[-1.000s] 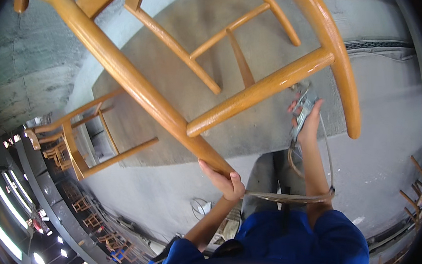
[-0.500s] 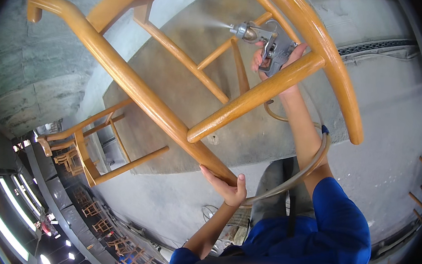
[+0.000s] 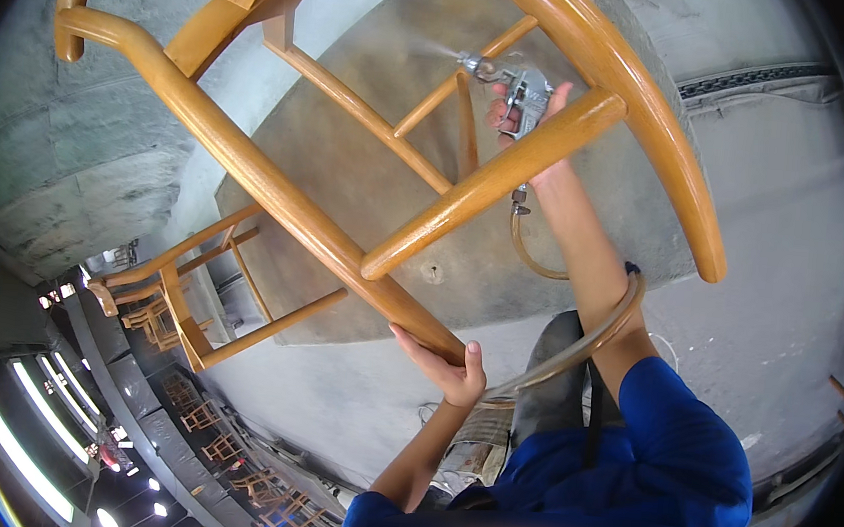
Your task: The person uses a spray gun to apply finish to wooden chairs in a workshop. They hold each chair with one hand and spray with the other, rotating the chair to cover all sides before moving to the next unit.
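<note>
A round, flat-topped work stand with a dusty tan-brown surface (image 3: 348, 187) fills the middle of the view and carries the honey-coloured wooden chair frame with round rails (image 3: 287, 202), which is tipped over it; where the frame touches the top cannot be made out. The stand rests on a pale grey concrete floor (image 3: 777, 224) that spreads out toward 3 o'clock. Toward 8 o'clock a second light wooden chair frame (image 3: 188, 293) stands just beside the stand's edge.

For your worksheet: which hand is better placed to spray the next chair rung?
Right. The right hand holds the spray gun aimed among the rungs; the left hand steadies the chair.
</note>
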A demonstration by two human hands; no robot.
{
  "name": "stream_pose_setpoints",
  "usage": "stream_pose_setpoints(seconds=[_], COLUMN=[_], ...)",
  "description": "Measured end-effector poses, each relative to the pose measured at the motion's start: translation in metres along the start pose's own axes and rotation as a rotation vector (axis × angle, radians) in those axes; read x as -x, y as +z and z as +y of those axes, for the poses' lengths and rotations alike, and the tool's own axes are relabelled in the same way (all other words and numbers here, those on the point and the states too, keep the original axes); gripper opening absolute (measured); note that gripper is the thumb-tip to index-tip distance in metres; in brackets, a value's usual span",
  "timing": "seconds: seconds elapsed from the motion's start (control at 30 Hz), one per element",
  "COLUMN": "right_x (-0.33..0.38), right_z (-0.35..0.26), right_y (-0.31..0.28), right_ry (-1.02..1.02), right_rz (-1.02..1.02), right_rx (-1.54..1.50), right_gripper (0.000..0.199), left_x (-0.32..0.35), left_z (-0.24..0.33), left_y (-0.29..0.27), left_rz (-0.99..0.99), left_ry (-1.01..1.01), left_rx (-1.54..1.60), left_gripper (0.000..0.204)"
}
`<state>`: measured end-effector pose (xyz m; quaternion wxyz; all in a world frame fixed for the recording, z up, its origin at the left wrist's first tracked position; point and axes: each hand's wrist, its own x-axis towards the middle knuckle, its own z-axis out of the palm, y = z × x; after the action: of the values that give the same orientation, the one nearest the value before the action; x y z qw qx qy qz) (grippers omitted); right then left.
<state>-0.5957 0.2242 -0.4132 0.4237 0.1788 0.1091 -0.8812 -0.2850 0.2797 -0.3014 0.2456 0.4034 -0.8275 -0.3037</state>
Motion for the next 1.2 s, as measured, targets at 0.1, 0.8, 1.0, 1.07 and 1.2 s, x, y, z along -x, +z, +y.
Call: stream_pose_setpoints(seconds=[0.1, 0.8, 1.0, 1.07, 1.2], right_x=[0.018, 0.24, 0.352, 0.369, 0.376], right_z=[-0.004, -0.026, -0.015, -0.004, 0.011], right_y=[-0.009, -0.083, -0.024, 0.014, 0.092], right_ry=[-0.039, -0.021, 0.091, -0.076, -0.637], right_rz=[-0.161, 0.532, 0.252, 0.204, -0.024], right_rx=[-0.291, 0.61, 0.875, 1.088, 1.308], right_gripper=[0.085, 0.037, 0.041, 0.046, 0.052], left_x=[-0.007, 0.027, 0.056, 0.068, 0.089], left_z=[0.0, -0.021, -0.036, -0.041, -0.054], left_y=[-0.002, 0.021, 0.043, 0.049, 0.053], left_rz=[-0.007, 0.096, 0.155, 0.104, 0.06], left_ry=[0.018, 0.105, 0.054, -0.085, -0.06], left_rx=[0.002, 0.019, 0.12, 0.197, 0.215], left_gripper=[0.109, 0.092, 0.072, 0.069, 0.065])
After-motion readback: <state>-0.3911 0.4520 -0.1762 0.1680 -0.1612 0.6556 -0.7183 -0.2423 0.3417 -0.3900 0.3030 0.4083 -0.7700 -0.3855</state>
